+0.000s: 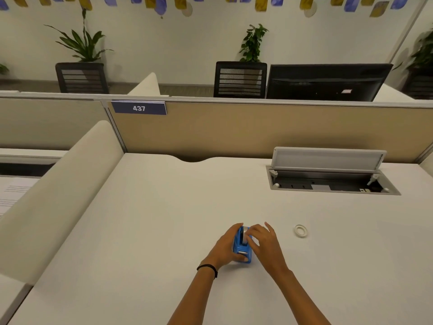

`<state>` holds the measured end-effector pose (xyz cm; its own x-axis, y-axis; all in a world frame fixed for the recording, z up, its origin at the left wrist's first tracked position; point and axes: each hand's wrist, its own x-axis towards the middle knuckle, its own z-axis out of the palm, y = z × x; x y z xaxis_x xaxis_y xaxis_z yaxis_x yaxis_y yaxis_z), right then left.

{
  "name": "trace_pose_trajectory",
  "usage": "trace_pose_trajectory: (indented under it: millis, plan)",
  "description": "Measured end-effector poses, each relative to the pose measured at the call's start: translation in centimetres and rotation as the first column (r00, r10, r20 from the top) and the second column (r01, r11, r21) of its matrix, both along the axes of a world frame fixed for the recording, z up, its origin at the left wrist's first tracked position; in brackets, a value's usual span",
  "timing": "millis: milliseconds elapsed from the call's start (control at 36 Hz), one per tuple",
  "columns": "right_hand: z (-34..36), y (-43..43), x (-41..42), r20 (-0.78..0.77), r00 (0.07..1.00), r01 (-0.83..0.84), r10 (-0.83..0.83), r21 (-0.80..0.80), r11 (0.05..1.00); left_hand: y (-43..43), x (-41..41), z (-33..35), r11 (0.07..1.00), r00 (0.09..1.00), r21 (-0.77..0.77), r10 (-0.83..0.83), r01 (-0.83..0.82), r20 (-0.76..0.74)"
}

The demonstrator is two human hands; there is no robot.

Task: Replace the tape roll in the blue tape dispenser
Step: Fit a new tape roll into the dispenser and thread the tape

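Observation:
A small blue tape dispenser (241, 247) stands on the white desk (164, 219), its metal cutter end toward me. My left hand (225, 247) wraps around its left side and holds it. My right hand (263, 242) rests against its right side, with the fingertips on the tape roll (245, 231) that sits in the top of the dispenser. Whether those fingers pinch the roll or only touch it is unclear. A second, thin whitish tape roll (300, 231) lies flat on the desk to the right of my hands.
An open cable tray (332, 181) with a raised lid is set into the desk at the back right. A beige partition (234, 130) closes the far edge, and a padded side divider (58, 191) runs along the left.

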<state>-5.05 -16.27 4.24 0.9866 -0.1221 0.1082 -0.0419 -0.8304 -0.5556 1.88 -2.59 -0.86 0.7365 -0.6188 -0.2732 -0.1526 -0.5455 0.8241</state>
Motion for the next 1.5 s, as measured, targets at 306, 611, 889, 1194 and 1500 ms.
trace_pose_trajectory:
  millis: [306,611,889,1194,1500]
  plan:
    - [1.1,0.8,0.6,-0.103,0.993,0.067,-0.049,0.172,0.983,0.1,-0.1,-0.1,0.999,1.000,-0.033,-0.014,0.014,-0.004]
    - [1.2,0.6,0.4,-0.074,0.994,0.095,-0.077,0.282,0.955,0.4,0.0,1.0,0.992,0.987,-0.122,-0.029,0.010,-0.160]
    - [1.1,0.4,0.2,-0.048,0.991,0.135,-0.126,0.400,0.907,-1.0,-0.6,2.3,0.933,0.966,-0.258,0.225,-0.252,-0.129]
    - [2.4,0.4,1.6,-0.123,0.989,0.120,-0.087,0.293,0.949,-1.2,-1.0,1.6,0.900,0.953,-0.317,0.293,-0.300,-0.072]
    - [2.6,0.5,2.3,-0.120,0.974,0.218,-0.191,0.284,0.934,-1.1,-1.0,1.7,0.906,0.962,-0.330,0.273,-0.266,-0.024]
